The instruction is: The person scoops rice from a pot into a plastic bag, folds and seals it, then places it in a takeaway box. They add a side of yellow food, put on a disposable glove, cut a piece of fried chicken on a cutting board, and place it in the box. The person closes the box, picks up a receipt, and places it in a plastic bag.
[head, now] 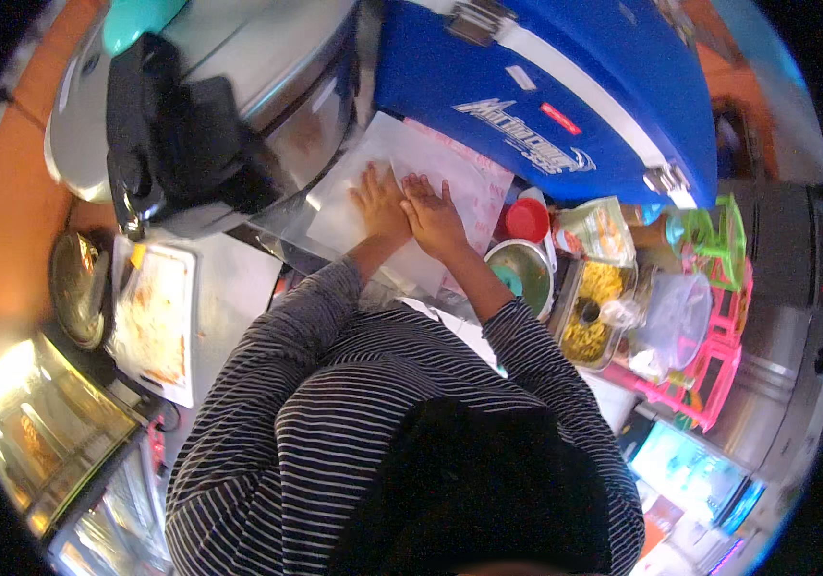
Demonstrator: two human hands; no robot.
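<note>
My left hand point(380, 201) lies with fingers spread on a pale translucent sheet point(339, 230). Beside it, touching near the thumb, my right hand point(437, 218) rests on the same sheet with its fingers partly spread. Beneath, a sheet of paper with red print point(492, 189) shows at the right edge. Both palms face down and are hidden, so whether anything lies under them cannot be seen. The sheets lie between a large silver cooker-like appliance point(267, 57) and a blue cooler box point(440, 93).
Right of my right arm stand a bowl point(540, 270), a red cup point(527, 219), a food packet point(602, 230), a container of yellow food point(568, 317) and pink baskets point(721, 367). To the left are a stained white tray point(190, 324) and a glass display case point(58, 425).
</note>
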